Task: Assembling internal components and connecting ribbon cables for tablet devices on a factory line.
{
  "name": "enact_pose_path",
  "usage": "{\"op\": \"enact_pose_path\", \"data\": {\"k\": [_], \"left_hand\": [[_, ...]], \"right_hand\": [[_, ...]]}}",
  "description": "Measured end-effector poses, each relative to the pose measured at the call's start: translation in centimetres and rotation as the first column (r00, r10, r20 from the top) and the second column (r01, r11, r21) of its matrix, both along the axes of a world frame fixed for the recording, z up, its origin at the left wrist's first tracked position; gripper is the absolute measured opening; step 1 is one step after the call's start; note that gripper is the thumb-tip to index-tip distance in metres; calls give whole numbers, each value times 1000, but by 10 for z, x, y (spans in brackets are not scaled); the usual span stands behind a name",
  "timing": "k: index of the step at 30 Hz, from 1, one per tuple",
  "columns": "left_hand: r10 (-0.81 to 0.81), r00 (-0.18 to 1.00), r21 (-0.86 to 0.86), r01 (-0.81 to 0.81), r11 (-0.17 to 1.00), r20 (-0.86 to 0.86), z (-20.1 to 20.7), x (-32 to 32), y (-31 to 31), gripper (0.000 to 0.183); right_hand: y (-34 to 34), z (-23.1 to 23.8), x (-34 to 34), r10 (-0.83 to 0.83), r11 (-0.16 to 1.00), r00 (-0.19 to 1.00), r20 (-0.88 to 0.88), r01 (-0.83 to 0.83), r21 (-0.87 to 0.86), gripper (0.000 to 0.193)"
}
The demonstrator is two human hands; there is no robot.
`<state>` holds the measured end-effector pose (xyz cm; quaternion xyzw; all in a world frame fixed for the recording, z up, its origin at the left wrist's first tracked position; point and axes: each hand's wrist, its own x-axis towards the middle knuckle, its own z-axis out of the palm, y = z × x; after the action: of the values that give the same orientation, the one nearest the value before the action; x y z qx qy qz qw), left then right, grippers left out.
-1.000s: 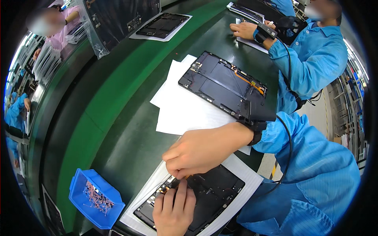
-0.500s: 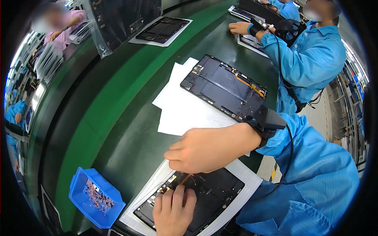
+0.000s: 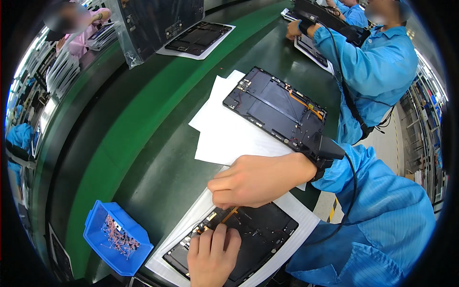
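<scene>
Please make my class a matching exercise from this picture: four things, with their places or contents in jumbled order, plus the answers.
1. Blue bin
2. Left hand
3. Black strap
4. Loose white sheets

A. Around the wrist of the right hand
B. Partly under the black panel beyond the right wrist
C. Holding thin pinkish wires
D. Over the nearest black panel

Pairs: 1-C, 2-D, 3-A, 4-B.

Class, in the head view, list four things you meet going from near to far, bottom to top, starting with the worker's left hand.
Left hand → right hand → dark panel with an orange strip → flat-lying dark panel near the top edge.
</scene>
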<state>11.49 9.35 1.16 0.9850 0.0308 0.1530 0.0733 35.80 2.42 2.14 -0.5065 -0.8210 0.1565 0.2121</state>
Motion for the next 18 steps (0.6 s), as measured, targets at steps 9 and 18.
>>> {"op": "enact_pose_path", "data": {"k": [9,18], "left_hand": [[-6,997,-49,2,999,-74,14,-3,-2,32],[-14,996,-53,10,999,-83,15,-3,-1,32]], "right_hand": [[-4,-3,-4,-30,993,996,82,20,117,22],[-4,-1,-7,-65,996,997,50,62,69,17]]}}
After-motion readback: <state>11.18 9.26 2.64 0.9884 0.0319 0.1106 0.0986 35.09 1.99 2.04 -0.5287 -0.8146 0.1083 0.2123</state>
